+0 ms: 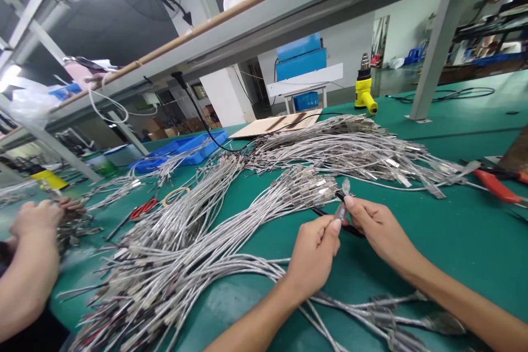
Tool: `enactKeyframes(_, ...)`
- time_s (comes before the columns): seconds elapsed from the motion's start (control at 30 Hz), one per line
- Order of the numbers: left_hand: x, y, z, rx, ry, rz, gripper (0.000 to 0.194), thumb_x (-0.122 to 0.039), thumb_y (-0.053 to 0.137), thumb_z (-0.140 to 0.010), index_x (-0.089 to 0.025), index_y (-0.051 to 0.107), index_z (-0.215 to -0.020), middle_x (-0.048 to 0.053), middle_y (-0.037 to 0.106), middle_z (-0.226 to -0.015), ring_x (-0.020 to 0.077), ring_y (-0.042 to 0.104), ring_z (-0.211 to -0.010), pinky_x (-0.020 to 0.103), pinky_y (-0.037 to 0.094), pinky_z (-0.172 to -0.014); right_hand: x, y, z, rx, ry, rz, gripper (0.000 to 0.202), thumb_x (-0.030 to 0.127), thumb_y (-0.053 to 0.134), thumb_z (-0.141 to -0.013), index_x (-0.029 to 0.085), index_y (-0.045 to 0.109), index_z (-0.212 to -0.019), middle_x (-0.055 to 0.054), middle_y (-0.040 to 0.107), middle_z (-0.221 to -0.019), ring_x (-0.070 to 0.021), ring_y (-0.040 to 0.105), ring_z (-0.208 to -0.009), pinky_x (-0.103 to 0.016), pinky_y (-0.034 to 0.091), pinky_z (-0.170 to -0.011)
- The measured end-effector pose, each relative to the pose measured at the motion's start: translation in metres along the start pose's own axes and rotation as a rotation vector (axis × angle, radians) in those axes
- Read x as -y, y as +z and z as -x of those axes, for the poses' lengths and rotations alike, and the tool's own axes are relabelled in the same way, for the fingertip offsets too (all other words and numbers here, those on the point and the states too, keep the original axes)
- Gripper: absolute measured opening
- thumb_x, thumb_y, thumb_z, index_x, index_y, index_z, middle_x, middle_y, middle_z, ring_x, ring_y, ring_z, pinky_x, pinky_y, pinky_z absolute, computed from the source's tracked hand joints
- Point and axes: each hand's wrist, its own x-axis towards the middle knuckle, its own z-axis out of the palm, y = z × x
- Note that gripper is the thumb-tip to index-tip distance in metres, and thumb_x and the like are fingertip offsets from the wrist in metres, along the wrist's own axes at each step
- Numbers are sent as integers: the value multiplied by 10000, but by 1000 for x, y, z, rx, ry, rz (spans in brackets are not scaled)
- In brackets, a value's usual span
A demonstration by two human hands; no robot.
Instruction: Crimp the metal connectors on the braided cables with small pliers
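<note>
My left hand (315,250) is closed, thumb and finger pinching a small clear-grey cable connector (342,211). Just to its right, my right hand (373,223) is closed too, its fingertips pinched at the upper end of the same piece. A black-handled tool (353,230) shows partly behind the fingers; whether either hand touches it I cannot tell. Beside my hands lies a bundle of silvery cables (247,223) with flat metal and clear plastic ends. More cables with grey connectors (381,316) lie below my wrists.
A co-worker's hands (39,225) work among cable ends at the left. Behind the bundles are a blue tray (181,151), red-handled scissors (143,209) and a yellow heat gun (364,91). Red-handled pliers (497,186) lie right. A shelf beam (268,22) crosses above the green table (474,231).
</note>
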Motion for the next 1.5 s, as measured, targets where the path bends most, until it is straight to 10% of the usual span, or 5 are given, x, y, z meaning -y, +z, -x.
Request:
enactKeyframes(0.23, 1, -6, -7, 43, -116, 266, 452, -514, 420, -816, -101, 590, -884, -60, 376, -476, 45, 222, -391, 193, 154, -395, 1, -1, 0, 151, 190, -330, 434, 534, 549, -764, 139, 584, -940, 88, 215, -495, -60, 135, -416, -198, 108, -385)
enactKeyframes(0.43, 4, -7, -8, 78, -142, 350, 432, -523, 440, -802, -117, 556, -892, -64, 423, -454, 31, 237, -338, 183, 139, -355, -2, 1, -1, 62, 156, -162, 407, 507, 657, -670, 145, 639, -857, 60, 361, -515, -45, 159, -407, -210, 140, -377)
enactKeyframes(0.87, 3, -4, -6, -39, -66, 254, 371, -446, 459, -833, -96, 578, -824, -79, 323, -456, 35, 209, -395, 194, 139, -390, 6, 17, 14, 132, 103, -156, 485, 464, 507, -820, 145, 418, -1175, 82, 386, -506, -100, 399, -466, -207, 349, -475)
enactKeyframes(1.37, 1, -4, -3, 103, -131, 278, 428, -447, 445, -841, -72, 618, -952, -77, 321, -448, 33, 180, -382, 205, 109, -387, -1, -2, 1, 28, -116, 181, 397, 473, 438, -855, 151, 604, -690, -11, 541, -617, -145, 508, -597, -241, 400, -574)
enactKeyframes(1.5, 2, -1, -6, -8, -123, 290, 408, -381, 482, -837, -81, 576, -1096, -84, 316, -444, 36, 177, -386, 198, 119, -390, -2, 5, 4, 113, 48, -79, 407, 493, 478, -831, 136, 579, -999, 27, 510, -577, -123, 504, -543, -220, 412, -522)
